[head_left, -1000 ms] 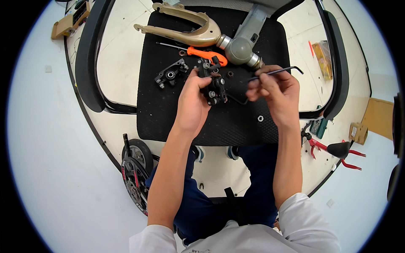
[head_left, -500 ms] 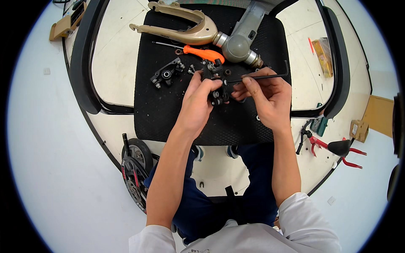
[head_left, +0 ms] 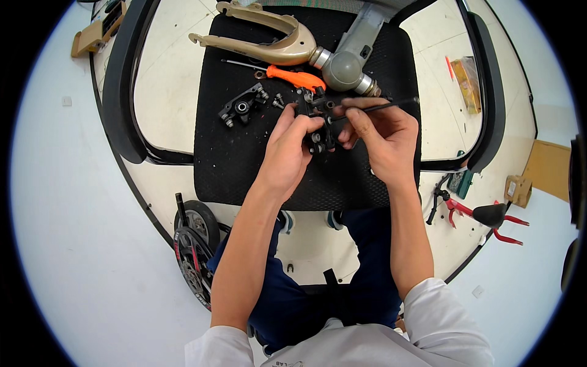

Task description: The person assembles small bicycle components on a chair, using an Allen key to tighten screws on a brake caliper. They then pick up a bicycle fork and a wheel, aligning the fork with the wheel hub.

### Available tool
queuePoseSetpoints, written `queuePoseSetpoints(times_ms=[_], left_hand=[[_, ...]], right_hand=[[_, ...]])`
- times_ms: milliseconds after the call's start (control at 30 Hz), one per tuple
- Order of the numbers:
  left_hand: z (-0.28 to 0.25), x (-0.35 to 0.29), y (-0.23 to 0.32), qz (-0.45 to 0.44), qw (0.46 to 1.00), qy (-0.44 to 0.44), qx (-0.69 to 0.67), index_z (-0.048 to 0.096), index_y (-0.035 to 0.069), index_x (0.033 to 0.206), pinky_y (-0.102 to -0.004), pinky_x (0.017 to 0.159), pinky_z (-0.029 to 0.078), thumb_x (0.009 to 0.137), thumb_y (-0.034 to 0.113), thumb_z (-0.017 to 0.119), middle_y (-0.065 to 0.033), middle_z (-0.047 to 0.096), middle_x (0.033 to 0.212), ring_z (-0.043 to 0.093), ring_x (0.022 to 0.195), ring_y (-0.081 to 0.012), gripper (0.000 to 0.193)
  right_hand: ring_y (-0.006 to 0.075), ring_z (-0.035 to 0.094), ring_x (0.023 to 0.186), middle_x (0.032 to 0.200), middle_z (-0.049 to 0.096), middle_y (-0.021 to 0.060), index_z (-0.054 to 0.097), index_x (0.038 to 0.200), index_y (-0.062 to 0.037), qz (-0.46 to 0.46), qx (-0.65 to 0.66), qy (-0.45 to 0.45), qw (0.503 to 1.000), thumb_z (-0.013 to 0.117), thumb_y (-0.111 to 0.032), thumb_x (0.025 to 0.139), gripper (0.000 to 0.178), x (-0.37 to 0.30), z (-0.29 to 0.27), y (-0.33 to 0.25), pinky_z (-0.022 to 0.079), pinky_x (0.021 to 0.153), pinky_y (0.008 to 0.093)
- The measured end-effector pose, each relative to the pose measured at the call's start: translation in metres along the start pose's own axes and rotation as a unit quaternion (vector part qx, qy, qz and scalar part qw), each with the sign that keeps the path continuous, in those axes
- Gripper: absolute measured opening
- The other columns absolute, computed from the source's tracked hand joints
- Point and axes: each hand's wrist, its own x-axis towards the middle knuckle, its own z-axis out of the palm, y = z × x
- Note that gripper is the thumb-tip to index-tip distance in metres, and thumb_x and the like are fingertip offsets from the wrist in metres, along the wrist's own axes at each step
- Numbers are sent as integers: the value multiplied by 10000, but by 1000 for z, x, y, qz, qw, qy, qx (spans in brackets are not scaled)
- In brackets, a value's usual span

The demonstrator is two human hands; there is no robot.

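My left hand (head_left: 288, 142) grips a black bicycle disc brake caliper (head_left: 315, 138) with silver bolts, above the chair seat. Between the thumb and fingers of my right hand (head_left: 385, 134) is a black L-shaped hex key (head_left: 391, 105). Its long arm points left to a bolt on the caliper; I cannot tell whether the tip is seated. The bent end is blurred. A second black brake caliper (head_left: 242, 106) lies on the seat to the left, with small bolts (head_left: 279, 100) beside it.
The black chair seat (head_left: 244, 177) also carries an orange-handled screwdriver (head_left: 296, 77), a beige fork (head_left: 284, 49) and a grey jointed part (head_left: 343, 70). Armrests (head_left: 122, 85) flank it. On the floor are a wheel assembly (head_left: 199, 238) at left and a red frame piece (head_left: 460, 207) at right.
My right hand has turned the hex key slightly; its bent end has swung out of its upward position and blurs. The left hand still holds the caliper in nearly the same place.
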Motion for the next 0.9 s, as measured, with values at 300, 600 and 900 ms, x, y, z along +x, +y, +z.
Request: queuePoseSetpoints(times_ms=[300,600,900], left_hand=[[-1,0,0,-18,1000,5,-8,507,29,1129,-334,776,456,943,123,493,-67,602,978,576,864,-146,208],[0,-4,10,-70,997,-15,30,565,40,1060,-278,615,442,932,144,616,-42,594,896,560,786,-124,172],[-10,2,10,-207,976,-21,-69,588,35,1059,-239,524,392,942,218,577,-67,584,854,527,695,-112,218]], right_hand=[[137,658,599,772,690,135,645,882,67,39,-16,31,999,718,-28,853,123,-4,8,-3,530,501,240],[212,688,858,970,680,197,612,1031,81,-21,30,-22,999,668,-6,874,188,0,-6,-3,564,772,332],[318,672,943,929,652,215,571,966,84,-93,67,-82,990,400,-349,1043,471,-8,-21,-16,525,891,428]])
